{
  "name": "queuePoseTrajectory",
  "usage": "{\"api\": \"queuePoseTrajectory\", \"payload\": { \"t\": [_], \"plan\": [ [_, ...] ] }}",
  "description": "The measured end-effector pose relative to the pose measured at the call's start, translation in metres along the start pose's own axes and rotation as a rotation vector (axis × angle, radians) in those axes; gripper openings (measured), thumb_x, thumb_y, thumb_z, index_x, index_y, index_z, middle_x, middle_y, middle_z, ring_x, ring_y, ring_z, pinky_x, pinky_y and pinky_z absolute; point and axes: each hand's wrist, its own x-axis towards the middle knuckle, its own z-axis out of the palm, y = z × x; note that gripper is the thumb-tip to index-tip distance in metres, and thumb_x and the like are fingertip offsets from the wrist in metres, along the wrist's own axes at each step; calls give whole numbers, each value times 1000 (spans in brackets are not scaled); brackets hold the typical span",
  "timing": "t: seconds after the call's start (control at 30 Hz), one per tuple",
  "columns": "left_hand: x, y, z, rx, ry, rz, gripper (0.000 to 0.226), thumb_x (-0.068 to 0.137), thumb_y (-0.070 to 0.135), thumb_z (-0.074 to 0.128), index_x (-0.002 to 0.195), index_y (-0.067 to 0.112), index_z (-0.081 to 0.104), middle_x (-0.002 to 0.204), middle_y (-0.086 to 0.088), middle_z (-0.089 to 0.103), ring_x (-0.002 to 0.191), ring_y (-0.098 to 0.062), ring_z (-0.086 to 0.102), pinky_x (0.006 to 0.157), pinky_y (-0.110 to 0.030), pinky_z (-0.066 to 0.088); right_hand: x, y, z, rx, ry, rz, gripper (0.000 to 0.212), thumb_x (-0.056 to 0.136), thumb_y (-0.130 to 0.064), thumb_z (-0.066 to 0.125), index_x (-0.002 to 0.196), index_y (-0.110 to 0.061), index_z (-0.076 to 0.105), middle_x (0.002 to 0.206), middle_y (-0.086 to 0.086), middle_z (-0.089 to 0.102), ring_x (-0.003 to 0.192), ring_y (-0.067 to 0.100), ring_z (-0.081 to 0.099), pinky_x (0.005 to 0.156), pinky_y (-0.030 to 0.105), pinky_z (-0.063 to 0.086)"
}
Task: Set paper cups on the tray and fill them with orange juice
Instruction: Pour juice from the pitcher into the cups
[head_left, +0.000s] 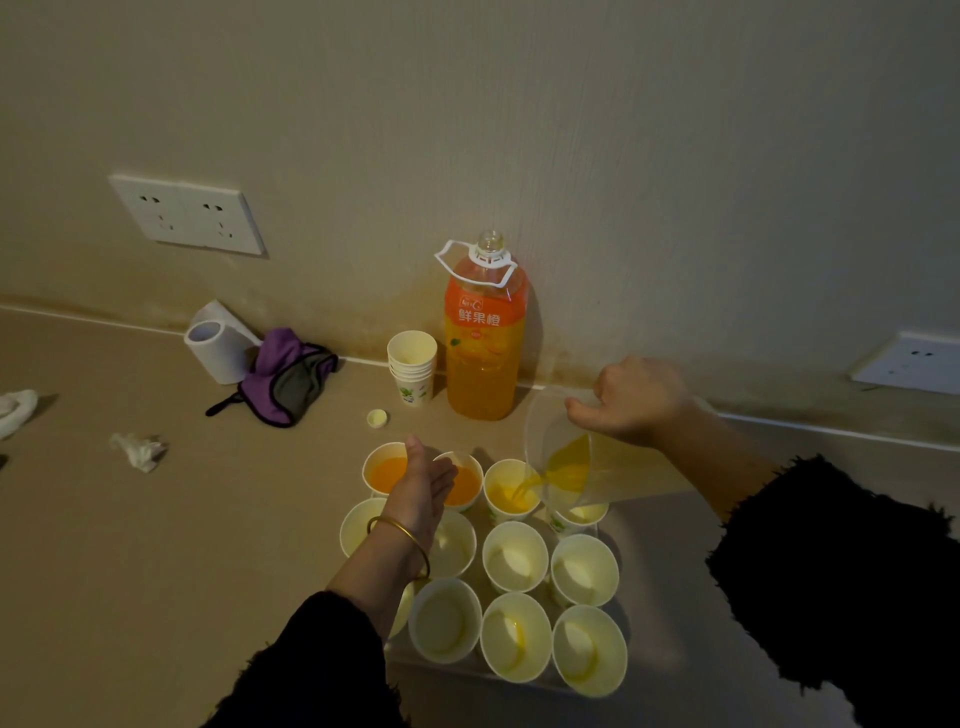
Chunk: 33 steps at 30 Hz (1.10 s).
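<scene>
The right hand (636, 400) is wrapped round a clear jug (571, 467), tipped so juice runs into the 3rd cup (511, 491) in the back row. The left hand (423, 486) is open & flat, holding nothing, resting over the 2 full cups (385, 470). The other paper cups (515, 556) sit on a clear tray (613, 686) on the desk (182, 545), mostly empty. Paper cups are light & squishy, so they tip easy; hold low on the side, pour slow. The juice bottle (483, 338) looks heavy.
</scene>
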Motion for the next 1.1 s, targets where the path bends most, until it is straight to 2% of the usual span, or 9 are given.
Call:
{"api": "queuePoseTrajectory", "payload": {
  "t": [0.17,0.4,0.5,0.6,0.77,0.93,1.1],
  "plan": [
    [-1,2,1,-23,2,3,76,96,57,14,137,-1,40,142,-15,44,134,-22,38,110,-30,23,1,0,0,-2,5,-4,63,90,-60,35,74,-7,65,57,3,42,65,22,48,56,27,31],
    [0,3,1,-60,13,-1,75,96,56,17,141,-1,35,141,-13,46,132,-21,41,104,-26,27,5,0,2,-9,13,1,64,89,-61,36,77,-7,67,62,5,46,67,23,48,58,27,31],
    [0,3,1,-62,12,-1,75,96,57,17,141,0,36,141,-13,46,132,-21,40,106,-27,26,5,0,3,-18,15,1,64,89,-62,36,77,-7,67,59,3,45,66,22,48,54,26,28],
    [0,2,1,-46,6,-2,75,96,56,16,137,-2,41,140,-14,46,133,-22,40,109,-29,24,5,1,3,-22,18,-1,63,89,-61,35,77,-8,67,68,7,50,68,23,48,57,27,31],
    [0,3,1,-56,9,5,75,96,55,15,140,-2,36,142,-15,44,133,-22,39,108,-28,24,5,1,3,-21,21,-3,62,89,-61,36,75,-9,66,66,6,49,68,23,48,59,27,32],
    [0,3,1,-50,17,-8,75,96,56,15,141,-1,35,142,-14,44,133,-22,39,109,-29,24,4,1,4,-13,22,-7,57,89,-61,36,69,-12,56,67,6,50,68,22,48,61,27,33],
    [-2,5,1,-24,7,-5,76,96,55,13,138,-3,39,142,-15,43,135,-23,37,111,-30,22,4,1,6,-22,32,-13,61,89,-62,35,73,-10,62,68,7,52,68,23,49,60,27,34]
  ]
}}
